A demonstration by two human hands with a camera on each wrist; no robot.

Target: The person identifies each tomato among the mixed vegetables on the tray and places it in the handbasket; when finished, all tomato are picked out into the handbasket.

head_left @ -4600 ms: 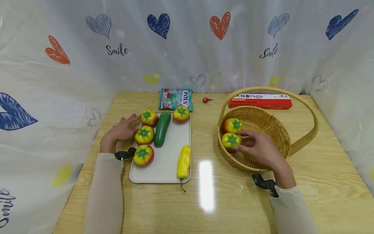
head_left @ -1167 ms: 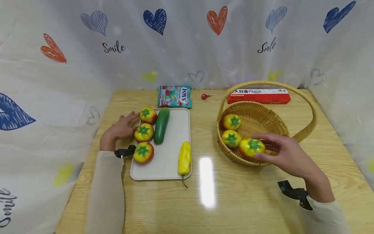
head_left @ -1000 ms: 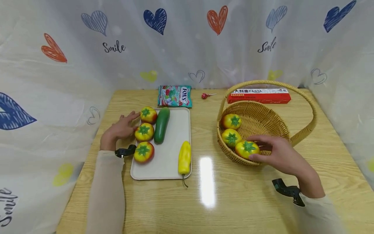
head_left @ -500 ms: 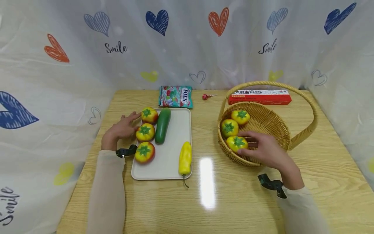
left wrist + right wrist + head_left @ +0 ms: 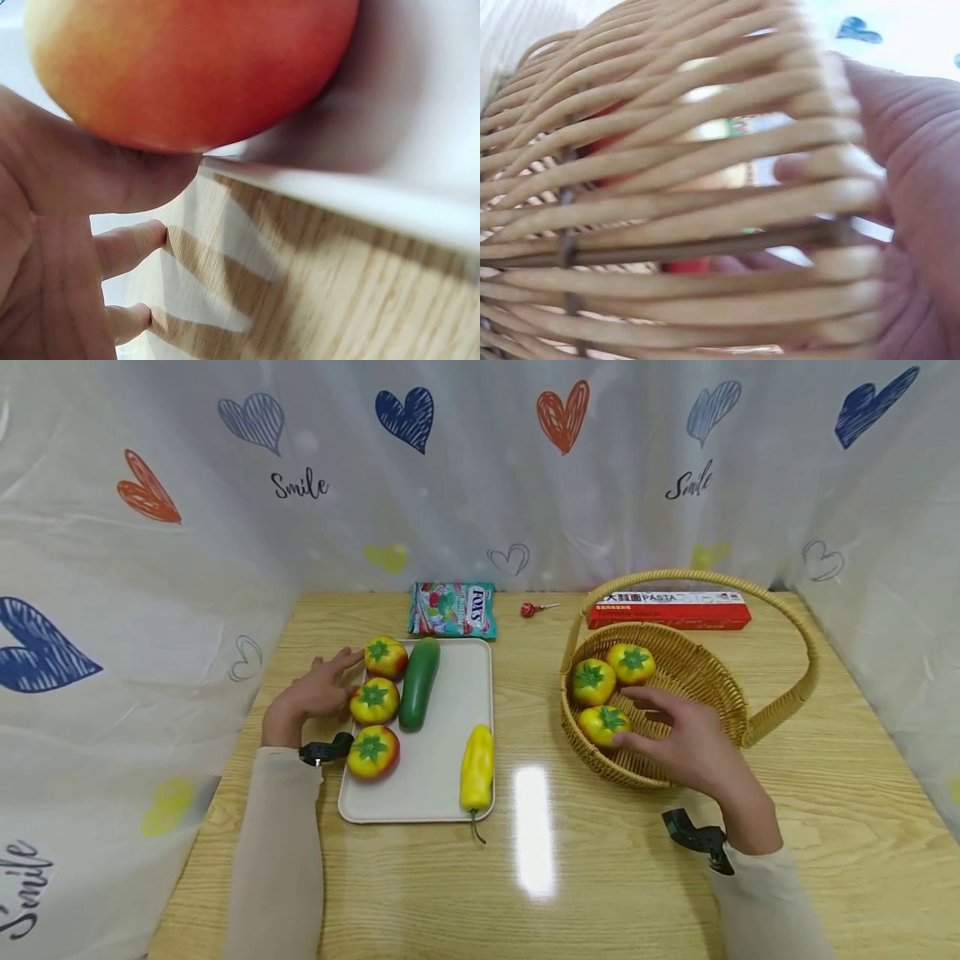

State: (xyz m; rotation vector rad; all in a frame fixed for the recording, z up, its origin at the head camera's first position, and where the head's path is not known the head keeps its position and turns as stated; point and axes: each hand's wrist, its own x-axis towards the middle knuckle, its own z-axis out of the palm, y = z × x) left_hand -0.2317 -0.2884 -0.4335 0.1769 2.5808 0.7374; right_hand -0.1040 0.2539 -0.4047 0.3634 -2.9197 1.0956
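Observation:
My right hand (image 5: 686,747) reaches into the wicker basket (image 5: 738,739). Its thumb is at the right side of the front persimmon (image 5: 600,727), while the other fingers stand apart from that fruit. Two more persimmons, a left one (image 5: 592,681) and a back one (image 5: 632,662), lie behind it. In the right wrist view the basket wall (image 5: 667,165) hides most of the fruit. My left hand (image 5: 315,689) rests at the left edge of the white tray (image 5: 438,789), fingers spread, beside a column of three persimmons (image 5: 375,700). One persimmon (image 5: 195,75) looms above its thumb in the left wrist view.
The tray also holds a green cucumber (image 5: 420,685) and a yellow pepper (image 5: 477,768), its stem over the front rim. Behind are a candy bag (image 5: 452,610), a lollipop (image 5: 529,609) and a red pasta box (image 5: 667,612). The basket's tall handle (image 5: 806,643) arches over its opening.
The persimmon from the tray's back right corner is now in the basket. My right hand moved it left against the others, which shifted back, and its fingers have loosened. The left hand stayed put.

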